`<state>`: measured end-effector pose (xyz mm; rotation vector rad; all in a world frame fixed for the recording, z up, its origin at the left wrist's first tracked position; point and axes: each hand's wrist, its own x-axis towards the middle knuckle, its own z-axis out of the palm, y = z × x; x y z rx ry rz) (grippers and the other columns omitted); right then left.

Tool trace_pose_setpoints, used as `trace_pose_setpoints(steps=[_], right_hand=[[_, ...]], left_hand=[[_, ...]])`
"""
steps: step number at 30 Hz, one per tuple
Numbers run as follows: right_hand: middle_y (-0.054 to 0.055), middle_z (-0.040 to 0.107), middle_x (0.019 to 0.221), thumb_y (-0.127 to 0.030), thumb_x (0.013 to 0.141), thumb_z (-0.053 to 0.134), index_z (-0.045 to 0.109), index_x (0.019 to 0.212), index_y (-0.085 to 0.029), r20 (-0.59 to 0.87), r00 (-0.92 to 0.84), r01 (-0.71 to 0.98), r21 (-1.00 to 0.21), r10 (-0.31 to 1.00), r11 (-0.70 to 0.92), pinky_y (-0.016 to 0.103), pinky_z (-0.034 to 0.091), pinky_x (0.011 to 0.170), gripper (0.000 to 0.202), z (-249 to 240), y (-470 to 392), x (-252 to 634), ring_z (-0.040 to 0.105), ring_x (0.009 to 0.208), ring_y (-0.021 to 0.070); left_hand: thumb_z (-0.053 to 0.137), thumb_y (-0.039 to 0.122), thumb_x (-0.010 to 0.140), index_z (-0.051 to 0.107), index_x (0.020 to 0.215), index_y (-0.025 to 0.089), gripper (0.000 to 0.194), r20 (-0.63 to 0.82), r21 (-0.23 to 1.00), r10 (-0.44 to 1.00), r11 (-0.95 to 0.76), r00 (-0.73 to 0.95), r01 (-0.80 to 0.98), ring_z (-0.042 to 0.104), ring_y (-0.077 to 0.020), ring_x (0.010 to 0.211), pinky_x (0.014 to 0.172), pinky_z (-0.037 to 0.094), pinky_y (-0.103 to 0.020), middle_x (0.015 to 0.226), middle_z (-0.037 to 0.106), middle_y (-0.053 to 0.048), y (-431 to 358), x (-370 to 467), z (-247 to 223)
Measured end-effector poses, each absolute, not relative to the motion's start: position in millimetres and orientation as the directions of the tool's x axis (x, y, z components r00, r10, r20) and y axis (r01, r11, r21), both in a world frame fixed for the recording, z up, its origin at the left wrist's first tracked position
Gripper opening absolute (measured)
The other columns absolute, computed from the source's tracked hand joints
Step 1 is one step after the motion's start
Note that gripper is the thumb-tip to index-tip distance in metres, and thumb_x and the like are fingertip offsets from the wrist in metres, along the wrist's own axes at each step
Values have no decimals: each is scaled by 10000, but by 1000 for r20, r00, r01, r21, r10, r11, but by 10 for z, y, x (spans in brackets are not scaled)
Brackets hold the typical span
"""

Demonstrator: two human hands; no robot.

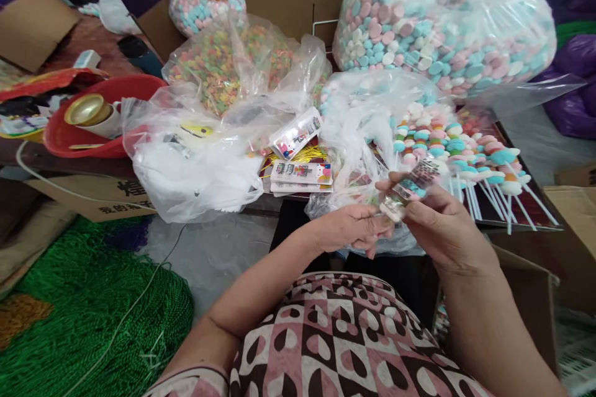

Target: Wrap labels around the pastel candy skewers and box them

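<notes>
A small clear plastic bag with dark print (pixel 416 178) is between my two hands, with something pale in its lower end. My right hand (pixel 449 229) pinches the bag from the right. The fingers of my left hand (pixel 356 227) are curled against its lower end; motion blur softens the details. Just beyond my right hand lies a pile of marshmallow skewers (pixel 437 139) in pink, blue and white, their white sticks pointing towards me. Left of the hands are stacks of printed cards (pixel 302 173) beside gold twist ties (pixel 311 154).
Behind stand a large bag of marshmallows (pixel 386 25) and a bag of small colourful gummies (pixel 233 68). A white plastic bag (pixel 195 167) lies at left, near a red basin (pixel 60 130). Green cord (pixel 116 285) is heaped on the floor; an open carton (pixel 526 304) stands at right.
</notes>
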<state>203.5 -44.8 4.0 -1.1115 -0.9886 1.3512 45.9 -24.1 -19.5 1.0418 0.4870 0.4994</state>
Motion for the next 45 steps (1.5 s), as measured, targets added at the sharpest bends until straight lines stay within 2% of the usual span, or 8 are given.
trace_pose_setpoints(steps=[2,6,9,15,18,21,30,45], right_hand=[[33,749,889,-369,648,860,750,960,-234,-61,109,-175,-984,992,-41,291,512,515,358,30,-429,2020,648,662,175],[-4,728,813,-271,656,856,741,867,-224,122,418,-43,-987,900,154,252,492,512,245,-67,-335,1790,607,633,132],[-14,711,771,-319,699,840,741,872,-223,147,321,20,-989,935,149,254,502,516,221,-69,-189,1627,582,586,118],[29,752,1056,-382,897,623,713,1149,-240,139,-91,254,-954,986,158,324,558,817,302,-42,410,1330,696,928,190],[37,756,1096,-241,931,519,750,1073,-221,93,-233,732,-639,968,237,310,507,917,271,-158,776,1138,684,1027,205],[64,759,1084,-190,935,468,762,1041,-220,-4,-282,907,-328,960,265,317,487,909,315,-302,1062,1008,676,1029,229],[140,732,1058,-214,916,500,751,1007,-165,-71,-298,940,-194,952,280,303,452,815,271,-491,1261,1008,658,959,237],[52,757,839,-268,896,455,736,918,-165,44,-124,904,-407,991,131,255,448,644,300,-438,1128,1264,650,732,174]], left_hand=[[623,691,757,597,721,195,499,-133,897,625,405,769,-175,337,-82,401,526,481,-303,496,377,63,-256,459,-207],[606,456,852,569,754,219,260,-3,995,926,-34,378,91,510,-156,612,657,443,-286,644,519,3,-265,428,-241],[604,348,858,549,724,220,194,56,969,975,-105,213,225,520,-170,663,695,402,-282,641,510,2,-222,278,-263],[661,541,811,552,745,199,365,-151,929,988,153,32,-337,338,-60,418,528,385,-230,510,428,82,5,-175,-267],[734,542,750,533,727,188,408,-207,806,978,148,-39,-573,272,-36,359,487,412,-215,435,300,125,79,-297,-249],[777,525,714,527,714,178,428,-237,745,971,154,-42,-649,280,-27,342,460,422,-204,415,283,135,89,-338,-257],[780,531,718,536,723,168,437,-252,698,967,157,-35,-698,313,-20,338,463,444,-191,414,306,136,130,-355,-383],[786,524,710,532,716,172,434,-263,699,964,159,-43,-697,305,-22,328,439,431,-195,407,309,134,145,-331,-389]])
